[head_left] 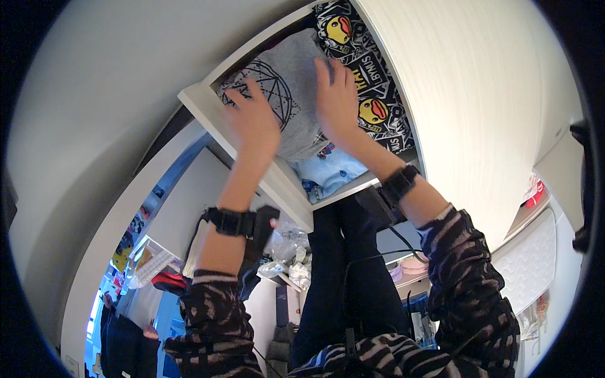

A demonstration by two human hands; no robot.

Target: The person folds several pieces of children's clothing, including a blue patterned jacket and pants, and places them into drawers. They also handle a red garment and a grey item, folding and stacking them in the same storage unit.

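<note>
A folded grey garment (300, 79) with a black geometric line print lies in the pale open drawer (200, 104). Over its left side rests my left hand (255, 123), fingers apart, slightly blurred. My right hand (338, 104) reaches over the garment's right part with its fingers stretched out, beside a black cloth (373, 88) patterned with yellow duck faces. Both hands appear to touch the grey fabric without gripping it. Light blue fabric (331, 171) with small figures shows below, at the drawer's near end, partly under the grey garment.
A pale wood panel (479, 94) stands right of the drawer, and a grey wall (94, 94) is at left. Below are a clear plastic bag (283, 246) and a white quilted pad (526, 264). Another person in dark clothes (129, 340) is at lower left.
</note>
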